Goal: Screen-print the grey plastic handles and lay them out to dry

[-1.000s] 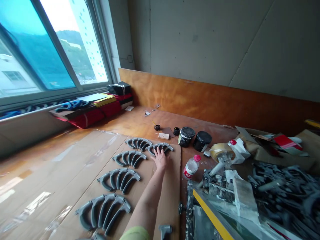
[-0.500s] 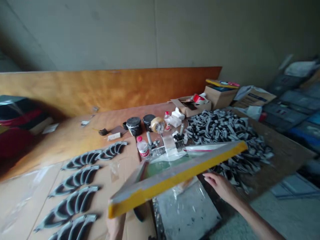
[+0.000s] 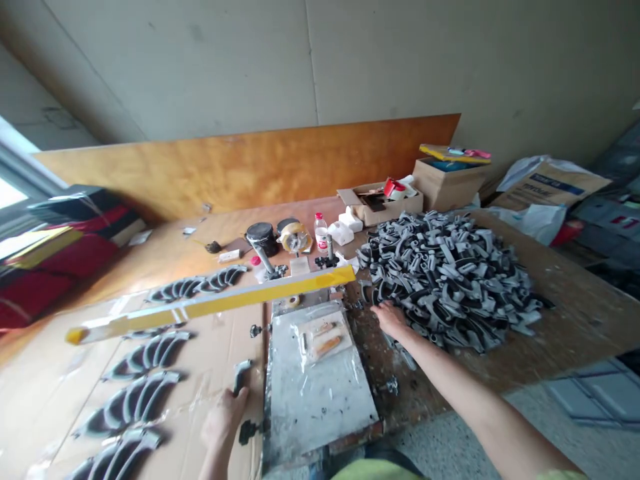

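Observation:
My left hand is closed around one end of a curved grey plastic part, just above the cardboard. My right hand reaches the near left edge of a large pile of similar grey and black parts. Its fingers are bent together, and what they hold, if anything, cannot be made out. Between my hands lies a grey flat plate, with a clear plastic-wrapped packet on it. A yellow-edged frame is tilted up beyond the plate, seen nearly edge-on.
Rows of curved parts lie on the cardboard at left. Behind the frame stand a black tub, a tape roll and a bottle. Open cartons sit at the back right. Black knobs stick out beside the plate.
The yellow-edged frame has swung up and away, uncovering the plate. My left hand has left its edge and now shows a grey part in it. My right hand is at the pile.

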Tool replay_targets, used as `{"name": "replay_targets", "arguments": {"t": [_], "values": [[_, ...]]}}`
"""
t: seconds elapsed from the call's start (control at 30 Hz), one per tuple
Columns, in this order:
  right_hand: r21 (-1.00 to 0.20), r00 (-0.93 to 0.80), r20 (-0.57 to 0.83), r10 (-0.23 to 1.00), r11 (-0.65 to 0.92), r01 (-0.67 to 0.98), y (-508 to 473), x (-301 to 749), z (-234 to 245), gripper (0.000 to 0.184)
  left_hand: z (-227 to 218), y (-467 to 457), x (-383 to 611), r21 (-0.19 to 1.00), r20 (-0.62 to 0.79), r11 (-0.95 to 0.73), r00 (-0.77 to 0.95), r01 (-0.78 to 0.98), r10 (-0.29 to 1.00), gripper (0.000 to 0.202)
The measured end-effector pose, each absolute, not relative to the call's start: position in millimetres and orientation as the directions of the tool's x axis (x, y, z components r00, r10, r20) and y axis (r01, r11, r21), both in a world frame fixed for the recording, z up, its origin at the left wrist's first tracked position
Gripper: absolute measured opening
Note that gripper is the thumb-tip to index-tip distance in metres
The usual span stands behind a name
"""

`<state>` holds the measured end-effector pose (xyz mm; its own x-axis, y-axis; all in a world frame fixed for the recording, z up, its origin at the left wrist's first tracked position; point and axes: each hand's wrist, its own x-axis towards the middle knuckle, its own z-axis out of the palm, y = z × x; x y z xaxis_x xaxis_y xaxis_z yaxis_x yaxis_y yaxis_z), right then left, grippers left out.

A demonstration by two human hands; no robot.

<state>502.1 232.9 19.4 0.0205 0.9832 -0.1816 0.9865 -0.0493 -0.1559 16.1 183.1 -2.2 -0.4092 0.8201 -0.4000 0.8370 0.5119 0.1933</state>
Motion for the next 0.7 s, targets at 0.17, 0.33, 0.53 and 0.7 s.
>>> {"name": "replay_targets", "arguments": {"t": [0.17,0.33,0.53,0.7], "values": [[-0.144,-0.022,-0.251,0.968,-0.015,0.989,248.8,509.3,15.4,0.02,0.7,146.1,20.5,0.109,-0.439,0.642,-0.543,0.759,0.716,0.055],[-0.141,0.121,-0.257,0.959,-0.161,0.977,262.2,502.0,11.3,0.033,-8.5,125.5,19.9,0.159,-0.445,0.687,-0.57,0.709,0.691,0.056],[-0.33,0.35,-0.248,0.903,-0.418,0.846,260.5,496.9,20.1,0.065,-10.9,113.7,0.4,0.319,-0.402,0.685,-0.561,0.655,0.724,0.06],[-0.916,0.099,-0.348,0.932,-0.361,0.175,239.2,472.1,53.2,0.046,1.3,108.6,-10.1,0.549,-0.296,0.622,-0.566,0.559,0.77,0.056]]}}
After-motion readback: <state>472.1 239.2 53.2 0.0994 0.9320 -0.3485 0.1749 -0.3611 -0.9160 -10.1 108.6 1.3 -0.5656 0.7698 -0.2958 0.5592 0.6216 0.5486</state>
